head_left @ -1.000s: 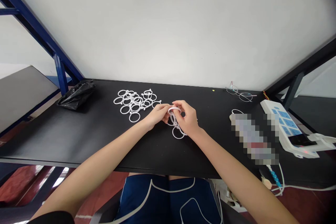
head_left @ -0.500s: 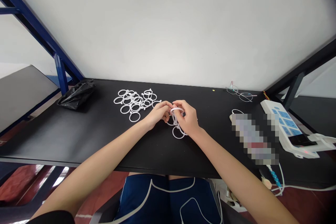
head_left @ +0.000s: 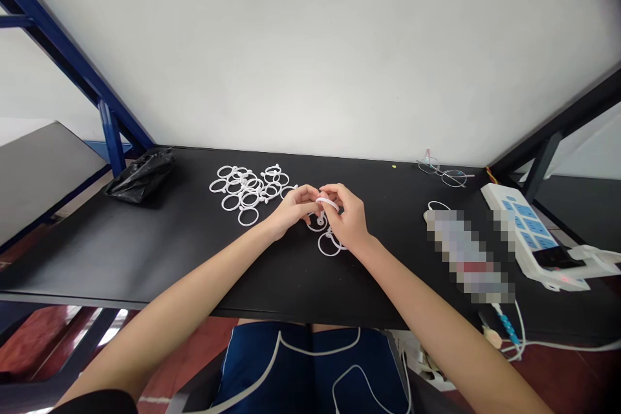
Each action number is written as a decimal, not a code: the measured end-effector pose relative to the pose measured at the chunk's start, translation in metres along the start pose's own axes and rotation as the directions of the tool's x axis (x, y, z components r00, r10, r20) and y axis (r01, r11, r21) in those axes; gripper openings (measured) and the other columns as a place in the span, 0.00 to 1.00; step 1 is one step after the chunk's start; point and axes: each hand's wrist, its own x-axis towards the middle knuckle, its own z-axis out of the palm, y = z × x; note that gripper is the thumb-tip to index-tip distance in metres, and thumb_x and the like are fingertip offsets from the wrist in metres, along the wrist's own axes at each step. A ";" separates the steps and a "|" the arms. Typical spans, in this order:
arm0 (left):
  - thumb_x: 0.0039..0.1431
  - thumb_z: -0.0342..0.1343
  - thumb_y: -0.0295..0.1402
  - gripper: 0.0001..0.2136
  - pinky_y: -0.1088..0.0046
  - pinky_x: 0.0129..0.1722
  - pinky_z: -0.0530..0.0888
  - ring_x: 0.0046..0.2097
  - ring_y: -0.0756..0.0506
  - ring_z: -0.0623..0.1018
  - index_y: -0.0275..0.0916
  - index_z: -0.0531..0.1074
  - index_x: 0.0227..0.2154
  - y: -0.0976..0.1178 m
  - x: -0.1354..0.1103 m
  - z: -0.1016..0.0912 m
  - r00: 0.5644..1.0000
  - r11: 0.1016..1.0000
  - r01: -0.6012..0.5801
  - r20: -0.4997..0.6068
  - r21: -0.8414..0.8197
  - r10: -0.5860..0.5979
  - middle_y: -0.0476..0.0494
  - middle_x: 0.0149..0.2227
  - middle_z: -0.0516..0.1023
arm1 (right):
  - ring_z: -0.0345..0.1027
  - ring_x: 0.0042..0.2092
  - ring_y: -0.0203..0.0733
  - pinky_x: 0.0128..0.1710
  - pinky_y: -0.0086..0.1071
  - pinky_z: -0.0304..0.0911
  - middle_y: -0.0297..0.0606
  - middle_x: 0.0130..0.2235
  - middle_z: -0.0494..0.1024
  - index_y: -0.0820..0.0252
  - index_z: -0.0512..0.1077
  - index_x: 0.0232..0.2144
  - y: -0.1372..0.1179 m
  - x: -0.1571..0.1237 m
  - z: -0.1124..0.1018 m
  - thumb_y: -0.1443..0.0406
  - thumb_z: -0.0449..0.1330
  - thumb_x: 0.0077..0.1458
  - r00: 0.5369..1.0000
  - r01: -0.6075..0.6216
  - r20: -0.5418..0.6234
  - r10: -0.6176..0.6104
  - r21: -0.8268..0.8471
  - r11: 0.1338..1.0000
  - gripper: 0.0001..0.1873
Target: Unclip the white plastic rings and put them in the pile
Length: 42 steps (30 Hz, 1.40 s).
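Note:
My right hand (head_left: 349, 215) pinches a white curtain ring (head_left: 328, 202) between thumb and fingers, above the middle of the black table. Closed against the left end of that same ring are the fingertips of my left hand (head_left: 292, 208); they partly cover it. Below and between my hands lie a few more white rings (head_left: 328, 255), some overlapping and partly hidden by my right hand. To the left of my left hand spreads a loose pile of several white rings (head_left: 248, 208), each with a small knob or eyelet on its rim.
A crumpled black plastic bag (head_left: 140, 178) lies at the back left of the table (head_left: 160, 246). On the right are eyeglasses (head_left: 453, 178), a blurred-out phone-like item (head_left: 468, 259) with a cable, and a white power strip (head_left: 526, 226). Metal frame posts (head_left: 112, 136) flank the table.
The held ring has tilted slightly, and my left thumb has straightened toward it. A ring part that hung under my fingers now shows lower and less clearly. The pile has stayed put.

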 end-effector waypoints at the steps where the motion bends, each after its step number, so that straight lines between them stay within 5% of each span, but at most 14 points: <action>1: 0.47 0.62 0.31 0.11 0.81 0.24 0.69 0.32 0.51 0.75 0.36 0.69 0.34 0.000 0.000 0.000 1.000 1.000 -0.005 -0.004 0.004 0.005 0.48 0.33 0.74 | 0.73 0.30 0.38 0.31 0.32 0.70 0.35 0.34 0.78 0.56 0.71 0.39 0.000 0.000 0.000 0.66 0.56 0.60 1.000 0.005 -0.002 -0.005 -0.004 1.000 0.05; 36: 0.56 0.57 0.47 0.18 0.78 0.24 0.71 0.25 0.52 0.74 0.34 0.72 0.25 -0.002 0.002 0.000 0.995 0.999 0.009 -0.097 -0.043 -0.013 0.46 0.26 0.73 | 0.74 0.31 0.38 0.28 0.30 0.72 0.37 0.33 0.78 0.57 0.70 0.40 -0.001 0.001 0.003 0.64 0.58 0.59 0.999 -0.046 -0.002 0.046 0.033 0.998 0.06; 42: 0.56 0.56 0.48 0.20 0.78 0.23 0.71 0.24 0.52 0.75 0.36 0.65 0.22 -0.003 0.003 -0.001 0.996 0.998 -0.007 -0.095 -0.056 0.002 0.46 0.28 0.74 | 0.74 0.30 0.38 0.28 0.30 0.72 0.36 0.33 0.78 0.56 0.70 0.40 -0.001 0.001 0.003 0.62 0.57 0.59 0.998 -0.063 -0.008 0.064 0.013 0.998 0.07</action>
